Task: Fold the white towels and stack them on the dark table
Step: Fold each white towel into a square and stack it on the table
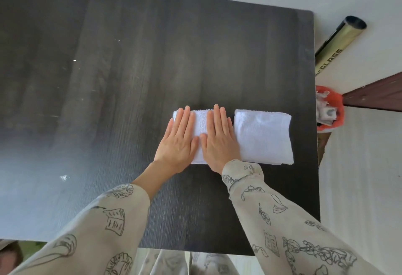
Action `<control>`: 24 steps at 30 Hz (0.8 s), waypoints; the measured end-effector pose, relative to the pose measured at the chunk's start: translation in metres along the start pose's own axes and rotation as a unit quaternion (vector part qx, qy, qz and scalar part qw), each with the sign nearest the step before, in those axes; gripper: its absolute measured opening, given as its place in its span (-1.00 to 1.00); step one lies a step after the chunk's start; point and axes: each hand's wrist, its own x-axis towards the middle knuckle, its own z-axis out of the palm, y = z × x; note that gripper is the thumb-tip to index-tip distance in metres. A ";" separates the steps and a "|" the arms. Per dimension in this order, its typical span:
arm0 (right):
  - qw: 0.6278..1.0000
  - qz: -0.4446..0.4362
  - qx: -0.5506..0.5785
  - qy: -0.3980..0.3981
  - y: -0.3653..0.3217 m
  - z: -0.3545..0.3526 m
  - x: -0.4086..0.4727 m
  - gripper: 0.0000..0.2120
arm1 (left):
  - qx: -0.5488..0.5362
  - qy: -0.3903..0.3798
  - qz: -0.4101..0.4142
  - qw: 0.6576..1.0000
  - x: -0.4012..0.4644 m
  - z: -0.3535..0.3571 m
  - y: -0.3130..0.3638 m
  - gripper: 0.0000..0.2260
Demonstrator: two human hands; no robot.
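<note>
Both hands, left (177, 138) and right (218, 139), lie flat with straight fingers pressing one folded towel (201, 126) near the table's (108, 78) right edge, second towel (264, 136) just beside it.

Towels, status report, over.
Left hand, right hand flat, pressing left towel. Right towel folded beside it, unstacked. Nothing in the way.

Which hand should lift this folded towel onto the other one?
Probably the right hand: it lies flat on the pressed towel on the side nearest the second folded towel. The left hand presses the far side.
</note>
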 end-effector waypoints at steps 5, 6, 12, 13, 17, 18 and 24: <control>0.978 0.009 0.208 -0.014 -0.004 -0.024 -0.008 -0.48 | -0.243 0.036 -0.073 0.967 0.001 -0.033 0.012 -0.52; 0.958 0.042 0.283 -0.018 -0.006 -0.032 -0.010 -0.47 | -0.325 0.072 -0.118 0.936 -0.001 -0.039 0.016 -0.54; 0.777 0.326 0.526 -0.115 -0.011 -0.069 0.002 -0.52 | -0.597 -0.024 -0.422 0.682 0.005 -0.058 0.004 -0.81; 0.760 0.350 0.531 -0.136 -0.009 -0.069 0.004 -0.48 | -0.598 -0.033 -0.428 0.677 0.006 -0.061 0.002 -0.79; 0.720 0.372 0.565 -0.156 -0.006 -0.066 0.007 -0.44 | -0.614 -0.078 -0.400 0.675 0.004 -0.065 0.001 -0.66; 0.711 0.377 0.572 -0.156 -0.006 -0.066 0.007 -0.43 | -0.618 -0.086 -0.393 0.675 0.003 -0.067 0.002 -0.65; 0.661 0.399 0.614 -0.165 -0.001 -0.034 0.015 0.03 | -0.648 -0.114 -0.367 0.657 -0.002 -0.069 -0.001 -0.64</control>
